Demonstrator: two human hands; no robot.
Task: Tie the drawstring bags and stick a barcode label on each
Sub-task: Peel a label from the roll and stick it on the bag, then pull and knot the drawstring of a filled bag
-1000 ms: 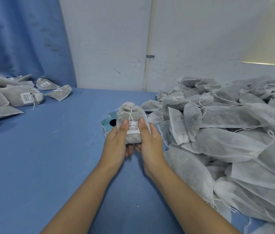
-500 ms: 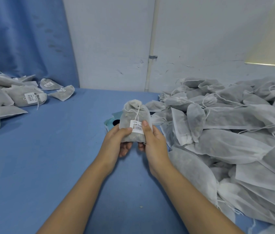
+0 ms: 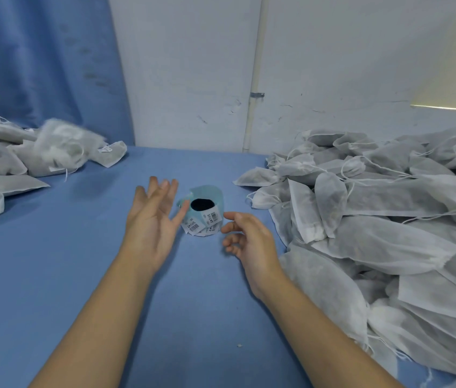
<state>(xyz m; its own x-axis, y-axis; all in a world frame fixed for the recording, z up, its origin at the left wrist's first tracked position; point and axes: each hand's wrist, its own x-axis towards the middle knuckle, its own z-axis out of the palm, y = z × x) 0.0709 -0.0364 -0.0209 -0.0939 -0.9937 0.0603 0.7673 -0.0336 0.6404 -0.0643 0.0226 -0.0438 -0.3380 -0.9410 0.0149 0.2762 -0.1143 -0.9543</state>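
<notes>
My left hand (image 3: 152,217) hovers open above the blue table, fingers spread, holding nothing. My right hand (image 3: 249,240) hangs beside it with fingers loosely curled, also empty. Between them stands a roll of barcode labels (image 3: 203,217) on light-blue backing, apart from both hands. A blurred white drawstring bag (image 3: 65,148) is over the pile of labelled bags (image 3: 0,163) at the far left. A big heap of white drawstring bags (image 3: 383,219) without labels lies at the right.
The blue table (image 3: 67,261) meets a blue curtain (image 3: 39,60) at the back left and a white wall (image 3: 193,65) with a vertical pipe (image 3: 253,79) behind.
Both hands held a tied, labelled bag before; now they have let go, and the bag appears blurred over the left pile. The label roll it hid now shows.
</notes>
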